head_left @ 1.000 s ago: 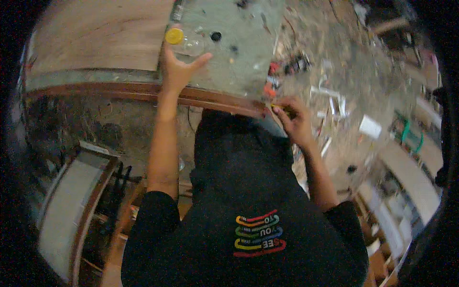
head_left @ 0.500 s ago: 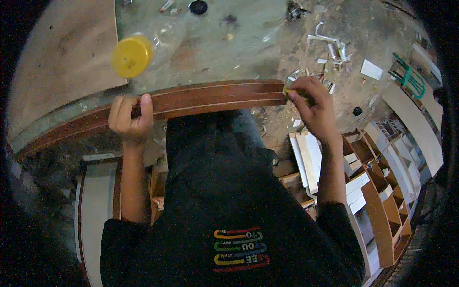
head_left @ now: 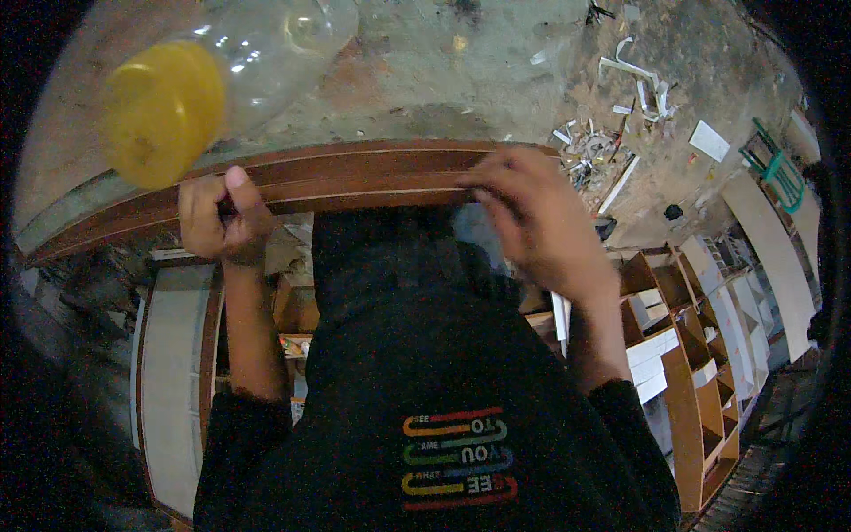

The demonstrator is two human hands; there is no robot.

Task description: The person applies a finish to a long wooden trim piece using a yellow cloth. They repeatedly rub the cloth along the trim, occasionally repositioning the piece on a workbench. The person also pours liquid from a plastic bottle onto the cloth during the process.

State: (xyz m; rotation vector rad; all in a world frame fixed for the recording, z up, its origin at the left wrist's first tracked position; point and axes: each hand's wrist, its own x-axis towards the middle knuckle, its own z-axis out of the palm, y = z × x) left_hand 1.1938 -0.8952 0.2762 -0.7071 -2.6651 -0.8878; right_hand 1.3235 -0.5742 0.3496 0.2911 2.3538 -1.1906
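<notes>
A long reddish-brown wooden strip with pale lines along it (head_left: 372,182) stretches across in front of me, bending away at the left in the wide view. My left hand (head_left: 226,213) is closed around its near edge, thumb up. Over the strip's right part is my right hand (head_left: 532,213), fingers bent down onto the wood near its right end. Whatever lies between those fingertips is hidden. Beyond my left hand stands a clear plastic jar (head_left: 279,66) with a yellow lid (head_left: 168,111).
The strip lies along a worn grey-green surface (head_left: 417,97). Scraps and white offcuts (head_left: 651,93) litter the floor at right, near a green frame-like object (head_left: 773,168). A brown compartmented wooden unit (head_left: 687,372) stands lower right; a pale panel (head_left: 173,372) is lower left.
My right hand has moved left from the strip's right end onto its top; the small yellowish thing it pinched no longer shows. The jar appears larger and farther left.
</notes>
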